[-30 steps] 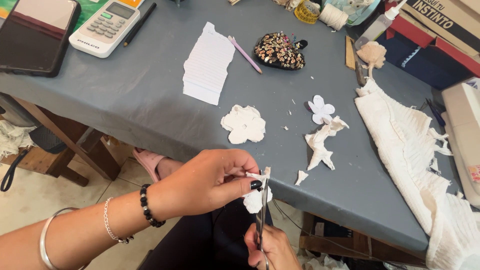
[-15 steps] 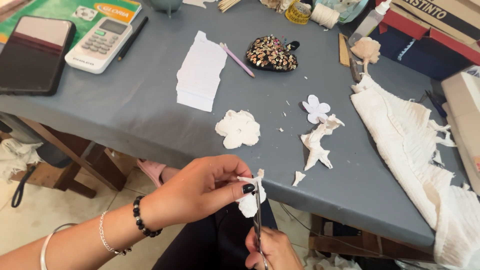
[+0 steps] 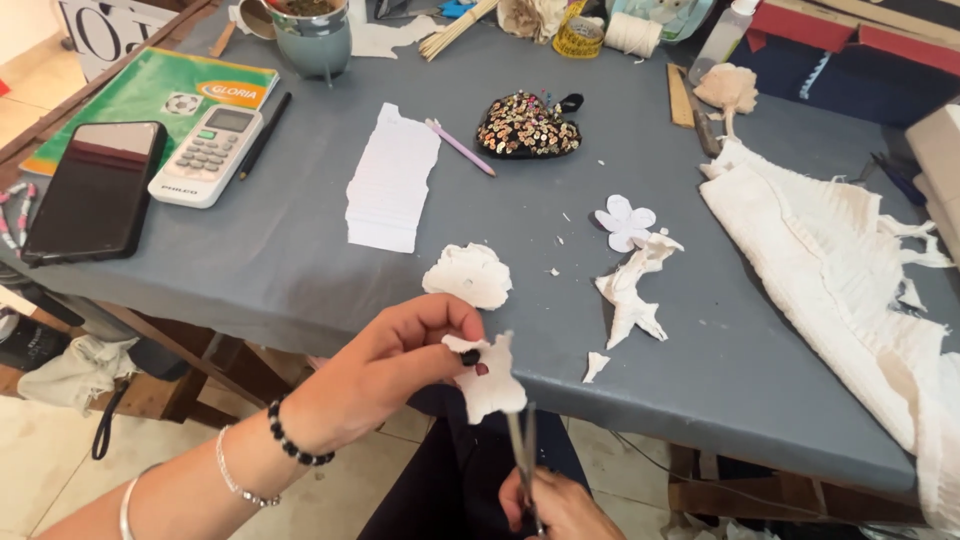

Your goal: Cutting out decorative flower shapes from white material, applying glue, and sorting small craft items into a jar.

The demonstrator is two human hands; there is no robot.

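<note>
Since earlier: cloth piece [image 3: 492,380] raised slightly. Left hand [image 3: 400,365] pinches it; right hand [image 3: 560,505] grips scissors [image 3: 522,455]. I cut slowly, following the edge.

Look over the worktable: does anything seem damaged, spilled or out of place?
Small white scraps lie scattered on the grey table near a twisted offcut. The cream cloth has a ragged, torn edge. Otherwise nothing stands out.
</note>
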